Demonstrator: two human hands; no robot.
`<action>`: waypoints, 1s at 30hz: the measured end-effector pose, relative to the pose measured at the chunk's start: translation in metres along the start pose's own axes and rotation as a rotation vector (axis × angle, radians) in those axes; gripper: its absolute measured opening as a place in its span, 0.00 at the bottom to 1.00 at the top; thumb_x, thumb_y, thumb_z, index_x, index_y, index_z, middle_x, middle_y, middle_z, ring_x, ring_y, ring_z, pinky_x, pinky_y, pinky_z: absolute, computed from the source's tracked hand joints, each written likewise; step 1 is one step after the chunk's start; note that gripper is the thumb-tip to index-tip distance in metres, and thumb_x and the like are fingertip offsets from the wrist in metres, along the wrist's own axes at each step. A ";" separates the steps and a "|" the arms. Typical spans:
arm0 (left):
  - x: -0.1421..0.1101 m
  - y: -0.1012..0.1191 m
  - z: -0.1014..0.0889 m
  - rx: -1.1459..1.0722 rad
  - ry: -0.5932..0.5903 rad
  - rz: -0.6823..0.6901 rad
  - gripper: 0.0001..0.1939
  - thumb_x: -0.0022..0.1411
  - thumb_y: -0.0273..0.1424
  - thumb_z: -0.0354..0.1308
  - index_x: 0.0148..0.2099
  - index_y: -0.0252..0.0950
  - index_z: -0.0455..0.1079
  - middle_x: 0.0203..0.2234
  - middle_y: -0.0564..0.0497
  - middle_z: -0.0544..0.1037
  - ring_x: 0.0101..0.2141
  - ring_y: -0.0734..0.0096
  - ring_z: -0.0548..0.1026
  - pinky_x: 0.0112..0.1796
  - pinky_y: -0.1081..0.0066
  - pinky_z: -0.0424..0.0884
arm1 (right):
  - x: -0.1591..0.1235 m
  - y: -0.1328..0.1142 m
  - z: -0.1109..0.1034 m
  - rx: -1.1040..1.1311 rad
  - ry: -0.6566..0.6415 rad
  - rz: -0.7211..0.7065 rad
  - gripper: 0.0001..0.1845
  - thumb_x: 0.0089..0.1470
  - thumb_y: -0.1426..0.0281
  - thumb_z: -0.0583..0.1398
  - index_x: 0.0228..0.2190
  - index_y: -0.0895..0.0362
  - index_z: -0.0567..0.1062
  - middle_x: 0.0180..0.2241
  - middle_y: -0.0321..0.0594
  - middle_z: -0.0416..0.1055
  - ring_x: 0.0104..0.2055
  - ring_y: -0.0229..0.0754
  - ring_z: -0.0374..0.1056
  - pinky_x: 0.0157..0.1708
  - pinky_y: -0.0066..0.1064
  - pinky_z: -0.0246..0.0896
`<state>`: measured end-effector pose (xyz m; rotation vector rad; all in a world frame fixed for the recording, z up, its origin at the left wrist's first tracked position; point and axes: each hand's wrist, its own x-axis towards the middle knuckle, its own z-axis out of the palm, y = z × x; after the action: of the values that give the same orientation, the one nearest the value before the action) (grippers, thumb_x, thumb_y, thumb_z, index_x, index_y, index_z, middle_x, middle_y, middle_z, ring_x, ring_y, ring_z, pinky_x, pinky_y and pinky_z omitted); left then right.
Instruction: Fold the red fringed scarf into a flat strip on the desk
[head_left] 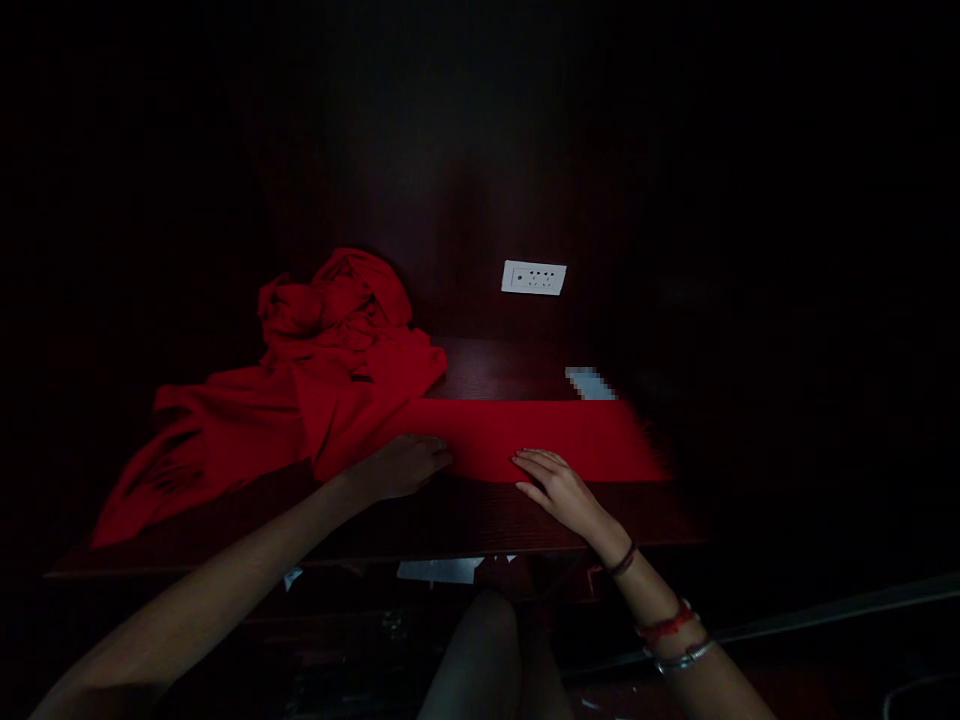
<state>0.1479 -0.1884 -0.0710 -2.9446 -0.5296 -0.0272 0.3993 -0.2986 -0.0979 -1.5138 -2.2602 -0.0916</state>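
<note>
A red fringed scarf (480, 436) lies along a dark wooden table, its right part flat in a straight, narrow band. Bunched red fabric (352, 325) is heaped at its left, with fringe hanging toward the front edge. My left hand (411, 466) is at the near edge of the band, fingers curled and closed on the scarf; their undersides are hidden. To the right, my right hand (556, 490) rests on the same near edge. Its fingers are stretched over the fabric, with the thumb apart.
A white wall socket (534, 278) is on the dark panel behind. Behind the band's right part lies a pale, pixelated flat object (590, 384). The table's front edge (495, 552) runs close to my forearms, and a pale sheet (441, 570) shows below it. My knees are underneath.
</note>
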 end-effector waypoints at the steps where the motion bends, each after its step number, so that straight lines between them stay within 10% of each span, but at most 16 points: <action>1: 0.005 0.002 0.002 0.005 0.003 0.015 0.14 0.58 0.24 0.43 0.44 0.36 0.64 0.41 0.46 0.69 0.38 0.65 0.68 0.36 0.68 0.63 | 0.002 -0.002 0.000 0.003 0.007 -0.002 0.21 0.52 0.64 0.52 0.47 0.57 0.64 0.46 0.43 0.65 0.49 0.42 0.58 0.49 0.38 0.52; 23: 0.027 0.010 0.014 -0.006 0.190 0.108 0.15 0.63 0.32 0.38 0.38 0.36 0.65 0.34 0.51 0.70 0.33 0.73 0.69 0.33 0.74 0.63 | 0.027 -0.028 0.016 -0.099 0.031 -0.017 0.12 0.53 0.71 0.51 0.38 0.57 0.70 0.36 0.41 0.69 0.39 0.39 0.62 0.40 0.31 0.56; 30: -0.002 -0.004 0.011 -0.007 0.151 0.048 0.12 0.62 0.31 0.41 0.38 0.35 0.65 0.33 0.50 0.70 0.34 0.71 0.69 0.33 0.73 0.63 | 0.029 -0.025 0.012 -0.107 0.003 0.039 0.13 0.54 0.71 0.49 0.36 0.58 0.71 0.34 0.41 0.70 0.37 0.38 0.64 0.39 0.29 0.57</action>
<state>0.1442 -0.1839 -0.0810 -2.9298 -0.4376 -0.2449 0.3637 -0.2801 -0.0937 -1.6098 -2.2551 -0.2069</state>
